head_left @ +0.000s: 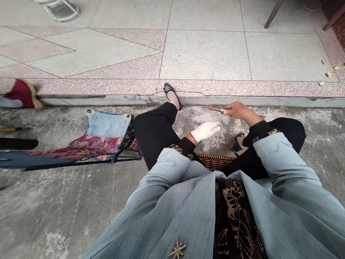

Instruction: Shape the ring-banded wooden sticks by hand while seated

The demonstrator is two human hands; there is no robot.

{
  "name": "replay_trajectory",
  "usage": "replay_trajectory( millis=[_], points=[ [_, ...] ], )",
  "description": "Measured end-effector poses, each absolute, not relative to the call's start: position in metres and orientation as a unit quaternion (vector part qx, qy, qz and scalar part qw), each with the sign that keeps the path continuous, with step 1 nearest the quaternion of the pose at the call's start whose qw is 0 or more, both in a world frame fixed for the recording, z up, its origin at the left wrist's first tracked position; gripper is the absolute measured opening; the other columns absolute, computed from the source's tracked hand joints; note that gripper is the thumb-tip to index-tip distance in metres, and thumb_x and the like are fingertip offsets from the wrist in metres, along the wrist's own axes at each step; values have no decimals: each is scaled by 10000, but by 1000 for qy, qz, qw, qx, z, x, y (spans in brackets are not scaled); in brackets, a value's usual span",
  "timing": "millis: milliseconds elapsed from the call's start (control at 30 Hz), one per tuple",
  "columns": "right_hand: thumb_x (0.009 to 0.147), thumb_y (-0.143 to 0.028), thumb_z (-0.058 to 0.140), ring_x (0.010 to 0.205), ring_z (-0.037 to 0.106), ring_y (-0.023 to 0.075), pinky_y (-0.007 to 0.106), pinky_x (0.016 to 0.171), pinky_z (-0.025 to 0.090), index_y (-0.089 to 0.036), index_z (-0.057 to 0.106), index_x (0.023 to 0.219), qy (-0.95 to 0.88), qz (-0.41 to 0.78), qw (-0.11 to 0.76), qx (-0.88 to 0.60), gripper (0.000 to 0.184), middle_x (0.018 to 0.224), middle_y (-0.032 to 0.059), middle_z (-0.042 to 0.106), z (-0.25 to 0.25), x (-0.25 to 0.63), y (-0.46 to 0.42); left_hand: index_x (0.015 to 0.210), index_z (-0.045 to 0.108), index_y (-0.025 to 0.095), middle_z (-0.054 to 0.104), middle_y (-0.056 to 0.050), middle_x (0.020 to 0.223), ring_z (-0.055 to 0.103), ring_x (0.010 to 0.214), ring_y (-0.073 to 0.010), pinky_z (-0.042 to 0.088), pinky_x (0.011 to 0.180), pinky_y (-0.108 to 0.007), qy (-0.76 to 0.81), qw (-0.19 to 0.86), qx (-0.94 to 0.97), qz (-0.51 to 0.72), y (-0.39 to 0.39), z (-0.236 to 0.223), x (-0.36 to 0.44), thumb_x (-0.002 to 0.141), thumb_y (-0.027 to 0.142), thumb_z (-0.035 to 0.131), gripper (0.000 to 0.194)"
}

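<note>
My left hand (207,130) wears a white glove and hangs between my knees, its fingers curled loosely over the concrete ground with nothing visible in it. My right hand (237,110) is bare, with a ring on one finger. It reaches leftward above the ground, fingers stretched flat and together, holding nothing. Both hands hover over a pale dusty patch of concrete (212,140). I sit on a woven wicker seat (215,160), in black trousers and a pale blue pinstriped jacket. My left foot wears a black flat shoe (170,91) resting against the step.
A low folding stool (88,144) with denim and floral fabric stands to my left. A raised terrazzo step (188,95) crosses ahead. Another person's red shoe (23,94) shows at the far left. Dark chair legs (273,14) stand at the top right.
</note>
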State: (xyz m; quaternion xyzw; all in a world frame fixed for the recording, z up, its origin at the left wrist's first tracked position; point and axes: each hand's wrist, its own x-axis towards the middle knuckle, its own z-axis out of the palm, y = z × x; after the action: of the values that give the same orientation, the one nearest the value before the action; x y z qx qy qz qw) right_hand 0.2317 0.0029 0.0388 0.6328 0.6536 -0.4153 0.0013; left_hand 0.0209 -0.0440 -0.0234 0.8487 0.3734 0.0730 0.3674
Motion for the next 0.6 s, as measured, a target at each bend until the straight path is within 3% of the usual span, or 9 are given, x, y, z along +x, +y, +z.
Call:
replay_trajectory(
  millis=[167, 267, 333, 400, 467, 600],
  points=[
    [883, -417, 632, 1025, 652, 322, 379, 786, 480, -161, 748, 1084, 722, -256, 220, 604, 345, 1113, 180, 702, 33, 210, -6, 870, 670, 201, 689, -77, 807, 639, 818, -212, 446, 748, -287, 367, 348, 862, 37, -45, -28, 21, 951, 440, 454, 332],
    [855, -394, 680, 931, 672, 296, 369, 752, 479, -146, 760, 1031, 724, -278, 294, 559, 315, 1011, 178, 722, 31, 208, -11, 892, 679, 211, 695, -56, 817, 640, 791, -201, 434, 719, -274, 358, 340, 869, 20, -42, -28, 18, 943, 418, 469, 299],
    [839, -376, 700, 749, 652, 217, 331, 690, 463, -144, 765, 995, 707, -379, 320, 504, 287, 819, 113, 717, 33, 215, -12, 940, 687, 210, 707, -53, 857, 644, 796, -199, 433, 722, -275, 351, 340, 872, 17, -39, -27, 16, 955, 406, 454, 305],
    [818, -385, 717, 619, 581, 143, 289, 640, 440, -151, 766, 1003, 673, -523, 303, 426, 303, 695, 36, 673, 38, 225, -10, 996, 687, 196, 716, -59, 916, 646, 825, -198, 442, 747, -276, 333, 362, 870, 32, -37, -26, 14, 972, 397, 434, 324],
    [787, -433, 735, 592, 533, 108, 264, 625, 428, -172, 759, 1056, 646, -630, 226, 368, 376, 691, -7, 657, 46, 236, -7, 1056, 675, 169, 716, -68, 964, 641, 842, -188, 455, 764, -273, 318, 408, 853, 71, -37, -25, 14, 986, 382, 417, 342],
    [765, -459, 744, 581, 484, 91, 255, 610, 410, -192, 746, 1071, 626, -647, -7, 434, 405, 686, -28, 622, 59, 252, -1, 1072, 665, 138, 685, -54, 859, 597, 745, -161, 451, 716, -265, 369, 450, 801, 138, -38, -24, 15, 1014, 399, 360, 406]
  ],
)
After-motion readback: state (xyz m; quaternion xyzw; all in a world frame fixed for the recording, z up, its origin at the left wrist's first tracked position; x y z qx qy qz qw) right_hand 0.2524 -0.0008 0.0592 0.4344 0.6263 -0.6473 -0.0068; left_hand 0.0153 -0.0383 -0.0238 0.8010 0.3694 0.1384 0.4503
